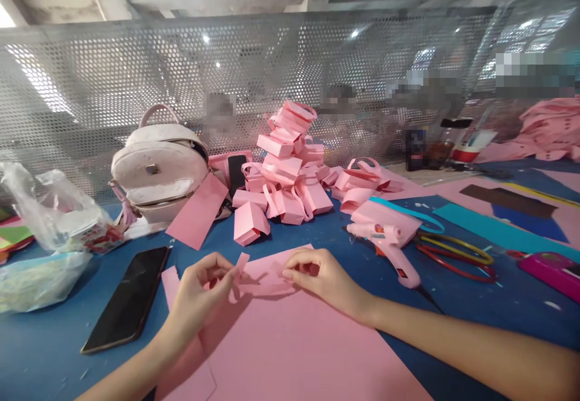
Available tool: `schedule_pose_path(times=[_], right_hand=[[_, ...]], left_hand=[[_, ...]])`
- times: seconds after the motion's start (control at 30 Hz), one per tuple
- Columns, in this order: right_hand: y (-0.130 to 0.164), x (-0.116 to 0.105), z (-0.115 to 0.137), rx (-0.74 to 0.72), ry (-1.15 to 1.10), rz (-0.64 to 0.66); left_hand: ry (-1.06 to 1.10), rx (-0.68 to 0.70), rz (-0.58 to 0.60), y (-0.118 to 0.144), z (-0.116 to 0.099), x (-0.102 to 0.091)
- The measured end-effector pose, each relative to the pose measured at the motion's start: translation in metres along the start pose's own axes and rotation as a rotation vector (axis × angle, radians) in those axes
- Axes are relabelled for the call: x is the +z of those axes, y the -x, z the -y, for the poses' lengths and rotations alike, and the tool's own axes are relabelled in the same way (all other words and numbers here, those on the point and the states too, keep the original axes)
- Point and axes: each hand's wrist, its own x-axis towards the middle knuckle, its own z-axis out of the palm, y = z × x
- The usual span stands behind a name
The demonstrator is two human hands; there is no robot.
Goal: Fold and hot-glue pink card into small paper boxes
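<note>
My left hand (203,286) is closed in a pinch on one end of a narrow pink paper strip (269,290), whose tip pokes up past my fingers. At the strip's other end, my right hand (321,277) pinches with thumb and forefinger. The strip sags slightly between the two hands, just above a large pink paper sheet (312,352). More pink paper (188,365) lies at the left beneath my left wrist. Beyond the sheet rises a heap of folded pink paper boxes (283,171), some with looped handles. A pink glue gun (389,247) rests to the right.
A black phone (129,301) lies left of my left hand. Behind it stand a pale backpack (161,162) and a plastic bag (49,208). Yellow and red rings (457,259), turquoise strips (502,229) and a magenta device (550,271) occupy the right. A perforated metal screen (254,63) closes the back.
</note>
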Motion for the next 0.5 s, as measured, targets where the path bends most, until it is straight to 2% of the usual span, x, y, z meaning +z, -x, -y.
schedule_pose_path(times=[0.1,0.23,0.5], right_hand=[[-0.0016,0.0001,-0.0007,0.058,-0.030,-0.028],[-0.0026,-0.0001,-0.0015,0.065,-0.032,-0.057],[-0.0006,-0.0015,-0.0043,0.064,-0.052,-0.099]], left_hand=[[0.038,0.004,-0.049,0.0007,-0.0062,-0.0033],[0.060,0.027,-0.083,0.0007,-0.0117,-0.0056],[0.082,0.036,-0.147,-0.0009,-0.0045,-0.0094]])
